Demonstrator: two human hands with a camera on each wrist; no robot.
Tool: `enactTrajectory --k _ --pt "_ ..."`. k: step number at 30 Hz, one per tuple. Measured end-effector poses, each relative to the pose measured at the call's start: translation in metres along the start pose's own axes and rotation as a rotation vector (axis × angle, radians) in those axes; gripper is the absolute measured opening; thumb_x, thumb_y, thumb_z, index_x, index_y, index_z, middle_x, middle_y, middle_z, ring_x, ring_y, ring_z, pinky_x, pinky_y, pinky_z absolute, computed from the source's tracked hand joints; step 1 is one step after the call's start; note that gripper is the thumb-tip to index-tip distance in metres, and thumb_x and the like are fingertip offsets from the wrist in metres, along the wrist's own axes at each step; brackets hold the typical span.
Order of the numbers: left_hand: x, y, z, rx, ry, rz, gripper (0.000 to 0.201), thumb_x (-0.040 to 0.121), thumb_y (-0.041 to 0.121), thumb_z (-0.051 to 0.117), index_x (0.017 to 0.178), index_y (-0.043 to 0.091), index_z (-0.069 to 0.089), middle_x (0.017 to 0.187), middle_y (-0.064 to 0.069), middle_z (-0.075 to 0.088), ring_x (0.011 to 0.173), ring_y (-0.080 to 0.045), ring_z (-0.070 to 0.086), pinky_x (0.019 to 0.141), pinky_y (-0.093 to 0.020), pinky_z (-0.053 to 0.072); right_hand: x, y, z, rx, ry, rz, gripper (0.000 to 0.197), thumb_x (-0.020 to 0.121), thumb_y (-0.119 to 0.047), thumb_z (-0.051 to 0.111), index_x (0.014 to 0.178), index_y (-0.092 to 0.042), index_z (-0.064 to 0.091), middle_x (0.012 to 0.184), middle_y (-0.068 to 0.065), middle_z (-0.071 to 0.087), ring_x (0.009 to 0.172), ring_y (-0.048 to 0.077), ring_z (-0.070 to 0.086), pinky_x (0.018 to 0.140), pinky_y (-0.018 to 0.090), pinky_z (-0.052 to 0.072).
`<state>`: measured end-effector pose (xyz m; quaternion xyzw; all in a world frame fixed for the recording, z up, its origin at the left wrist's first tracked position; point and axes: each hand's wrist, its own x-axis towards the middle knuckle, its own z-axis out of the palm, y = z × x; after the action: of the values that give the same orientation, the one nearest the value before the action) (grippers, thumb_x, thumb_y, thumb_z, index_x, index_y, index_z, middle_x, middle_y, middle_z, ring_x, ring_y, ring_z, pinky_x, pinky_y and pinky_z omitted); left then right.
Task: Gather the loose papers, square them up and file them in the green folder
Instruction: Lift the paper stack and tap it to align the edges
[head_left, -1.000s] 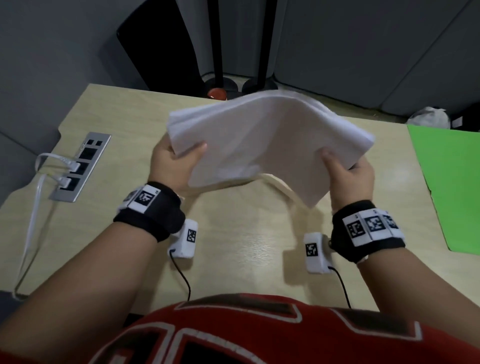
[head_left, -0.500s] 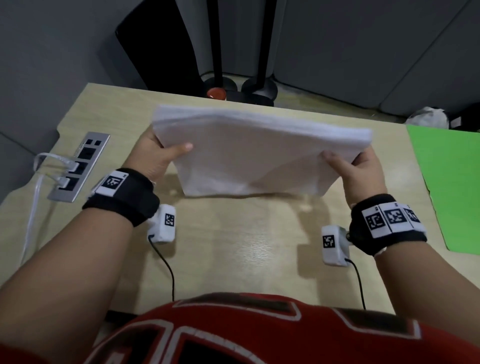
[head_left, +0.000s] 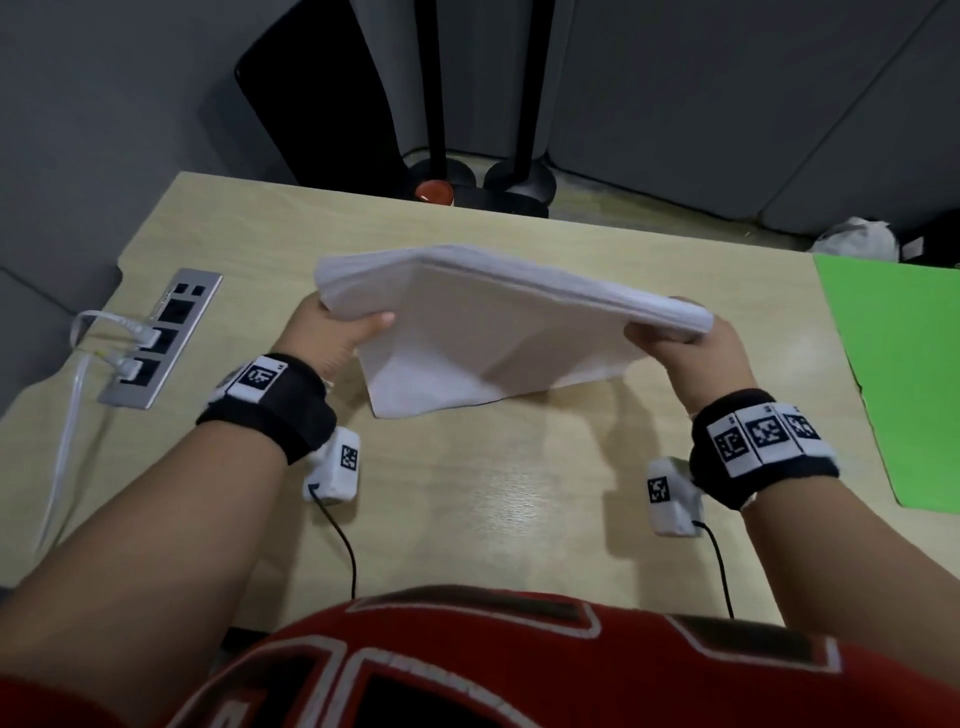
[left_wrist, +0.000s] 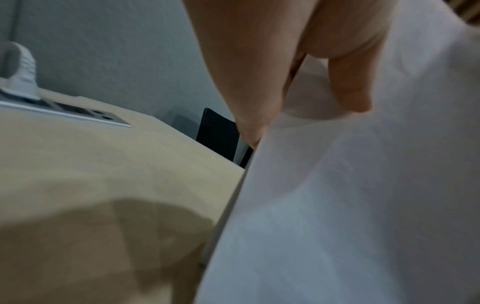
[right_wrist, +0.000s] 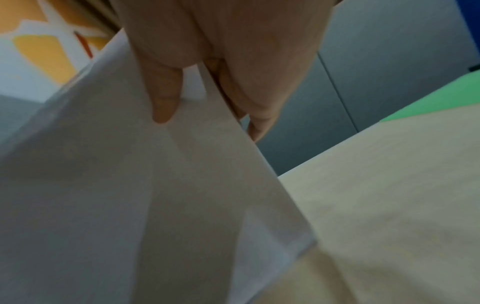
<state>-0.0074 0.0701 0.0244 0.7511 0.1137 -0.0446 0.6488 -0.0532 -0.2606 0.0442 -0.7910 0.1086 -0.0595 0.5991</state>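
We hold the paper stack (head_left: 498, 332) tilted above the desk (head_left: 467, 493) centre. Left hand (head_left: 327, 338) pinches its 9 o'clock edge, right hand (head_left: 691, 353) its 3 o'clock edge. Green folder (head_left: 904, 374) lies flat at 3 o'clock, apart.

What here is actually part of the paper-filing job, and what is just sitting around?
Part of the job: paper stack, left hand, right hand, green folder.

Just lying about: socket panel with white cables, black stands, white bag.
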Motion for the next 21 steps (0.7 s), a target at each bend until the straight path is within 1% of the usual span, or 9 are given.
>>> enactTrajectory --k 2,5,7,9,11,13,15,18,21 --pt "-0.001 0.01 0.003 -0.048 0.03 0.058 0.033 0.073 0.011 0.08 0.104 0.013 0.07 0.099 0.003 0.071 0.091 -0.01 0.066 0.087 -0.035 0.051 0.001 -0.006 -0.003 0.125 0.086 0.008 0.015 0.084 -0.002 0.068 0.098 -0.008 0.067 0.069 -0.016 0.069 0.06 -0.011 0.061 0.059 0.006 0.045" --pt "0.005 0.018 -0.006 -0.117 -0.027 0.18 0.038 0.064 0.02 0.081 0.1 0.02 0.07 0.1 0.006 0.074 0.098 -0.014 0.068 0.084 -0.029 0.054 0.006 -0.008 -0.012 0.278 0.134 -0.027 0.021 0.081 -0.005 0.07 0.1 -0.013 0.067 0.091 -0.001 0.072 0.081 0.007 0.067 0.072 0.02 0.053" --pt "0.007 0.011 -0.011 -0.063 -0.065 0.126 0.046 0.064 0.018 0.082 0.108 0.017 0.068 0.106 0.003 0.074 0.104 -0.016 0.068 0.089 -0.035 0.054 0.006 0.001 -0.012 0.169 0.085 0.005 0.032 0.08 -0.001 0.071 0.111 -0.004 0.064 0.1 0.006 0.069 0.081 0.004 0.066 0.068 0.012 0.05" --pt "0.008 -0.002 -0.008 0.054 -0.093 0.033 0.029 0.073 0.01 0.079 0.098 0.022 0.071 0.094 0.01 0.076 0.093 -0.007 0.07 0.092 -0.038 0.052 0.003 0.01 -0.006 -0.091 -0.019 0.077 0.027 0.081 -0.005 0.072 0.108 -0.005 0.065 0.096 0.005 0.068 0.074 0.005 0.063 0.057 0.003 0.043" --pt "0.006 -0.007 -0.002 0.106 -0.072 -0.002 0.021 0.081 0.005 0.072 0.098 0.018 0.071 0.09 0.012 0.074 0.081 0.002 0.069 0.087 -0.031 0.053 0.001 0.011 -0.003 -0.251 -0.004 0.103 0.012 0.085 -0.012 0.069 0.096 -0.014 0.064 0.084 0.002 0.066 0.063 0.004 0.057 0.053 0.012 0.041" --pt "0.002 0.004 0.003 0.064 -0.017 0.049 0.023 0.085 0.004 0.067 0.106 0.012 0.066 0.094 0.011 0.068 0.075 0.01 0.066 0.076 -0.017 0.054 0.001 0.004 -0.004 -0.094 0.093 0.064 0.009 0.087 -0.009 0.067 0.095 -0.012 0.065 0.07 -0.009 0.068 0.056 -0.005 0.058 0.058 0.018 0.043" --pt "0.0 0.017 0.004 0.038 0.025 0.129 0.019 0.087 0.003 0.064 0.103 0.014 0.063 0.094 0.012 0.066 0.073 0.015 0.063 0.068 -0.008 0.049 0.001 -0.006 -0.007 0.127 0.181 -0.014 0.015 0.086 -0.002 0.066 0.099 -0.007 0.066 0.065 -0.019 0.071 0.063 -0.01 0.063 0.062 0.012 0.047" --pt "-0.005 0.034 0.004 -0.045 0.059 0.215 0.024 0.088 0.002 0.062 0.112 0.002 0.062 0.099 0.007 0.068 0.084 0.008 0.066 0.073 -0.009 0.048 0.002 -0.016 -0.007 0.206 0.222 -0.093 0.018 0.086 -0.002 0.065 0.104 -0.007 0.065 0.071 -0.021 0.072 0.073 -0.005 0.065 0.067 0.011 0.049" --pt "-0.011 0.043 0.007 -0.06 0.111 0.269 0.025 0.088 0.004 0.063 0.113 0.003 0.061 0.099 0.008 0.069 0.086 0.005 0.067 0.074 -0.011 0.049 0.003 -0.023 -0.006 0.228 0.267 -0.129 0.016 0.086 -0.005 0.065 0.101 -0.011 0.066 0.075 -0.021 0.072 0.077 -0.004 0.065 0.069 0.013 0.049"
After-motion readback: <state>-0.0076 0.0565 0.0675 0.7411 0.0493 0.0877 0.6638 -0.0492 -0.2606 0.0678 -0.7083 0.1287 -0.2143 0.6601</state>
